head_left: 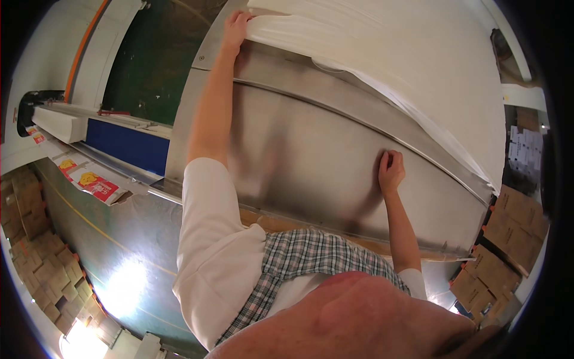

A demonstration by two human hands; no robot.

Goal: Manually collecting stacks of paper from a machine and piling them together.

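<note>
A wide white sheet [388,48], smooth with some folds, lies over the far part of a stainless steel machine top. Its near edge hangs loose in a slanting line down to the right. My left hand [238,27] reaches far forward and has its fingers closed on the sheet's left corner. Cloth or plastic, I cannot tell which. Over the bare steel panel [311,143], nearer to me, my right hand [391,170] is loosely curled with nothing visible in it. Whether it touches the steel is unclear.
A raised steel seam [359,122] crosses the panel. On the left are a blue conveyor belt [128,146] and a red and white printed carton [95,182]. Stacked brown cartons [51,269] stand at the lower left, with more brown cartons [487,275] at the right.
</note>
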